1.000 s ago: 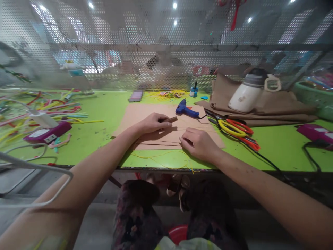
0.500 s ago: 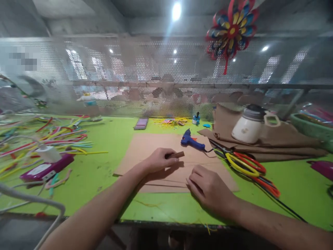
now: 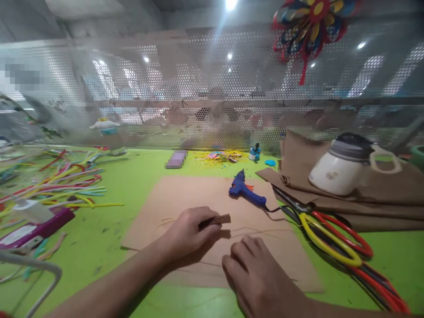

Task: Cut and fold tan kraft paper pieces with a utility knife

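- Wearer's hands: two, left hand [image 3: 194, 232] and right hand [image 3: 258, 274]
- Held brown piece [image 3: 223, 219]: one
- Blue glue gun [image 3: 245, 191]: one
- White jug with dark lid [image 3: 338, 171]: one
- Small blue bottle [image 3: 255, 153]: one
- Hanging pinwheel [image 3: 316, 17]: one
- Purple power strip [image 3: 54, 224]: one

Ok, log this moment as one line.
left hand: holding brown piece | right hand: curled over tan sheet, grip unclear | blue glue gun: lying on tan sheet

On the green worktop [image 3: 109, 198] I see a tan sheet [image 3: 188, 192], scissors [image 3: 304, 225], brown cloth [image 3: 380, 203], a blue bottle [image 3: 255, 155], yellow scraps [image 3: 225, 157], coloured strips [image 3: 66, 182] and a purple power strip [image 3: 54, 226].
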### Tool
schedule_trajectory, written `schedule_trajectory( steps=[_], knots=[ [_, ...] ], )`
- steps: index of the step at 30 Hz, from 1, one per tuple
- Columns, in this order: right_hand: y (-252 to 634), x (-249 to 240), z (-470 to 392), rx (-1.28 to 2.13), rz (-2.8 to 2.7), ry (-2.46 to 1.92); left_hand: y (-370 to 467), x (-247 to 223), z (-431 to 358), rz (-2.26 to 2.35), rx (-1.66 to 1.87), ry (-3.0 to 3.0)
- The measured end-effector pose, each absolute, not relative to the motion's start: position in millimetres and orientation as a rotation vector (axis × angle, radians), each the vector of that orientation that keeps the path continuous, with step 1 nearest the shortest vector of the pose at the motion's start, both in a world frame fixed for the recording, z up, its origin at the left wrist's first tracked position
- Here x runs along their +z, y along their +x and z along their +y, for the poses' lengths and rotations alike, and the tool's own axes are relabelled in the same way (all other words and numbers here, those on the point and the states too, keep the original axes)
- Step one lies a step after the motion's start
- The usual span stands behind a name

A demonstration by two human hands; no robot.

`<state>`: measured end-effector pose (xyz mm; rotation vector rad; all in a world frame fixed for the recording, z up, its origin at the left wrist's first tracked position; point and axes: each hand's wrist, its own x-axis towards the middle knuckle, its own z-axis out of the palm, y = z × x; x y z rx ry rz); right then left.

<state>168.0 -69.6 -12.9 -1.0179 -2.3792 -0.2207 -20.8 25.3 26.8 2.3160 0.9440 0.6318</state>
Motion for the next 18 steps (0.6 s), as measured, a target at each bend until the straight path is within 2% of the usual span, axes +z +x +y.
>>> schedule_trajectory(
  steps=[8,13,18],
  knots=[
    [167.0,-27.2,-60.9,-0.381,-2.295,-0.926,-17.8,30.9,25.4,0.975,0.607,2.288],
    [170.0,-23.0,-64.1,-0.29,-2.348,-0.921,-16.9,30.9,23.7,0.958,0.644,2.274],
    [174.0,-8.3,-77.0,-0.035,-2.419,-0.986,-18.1,27.9,23.5,0.966,0.666,2.3]
  ],
)
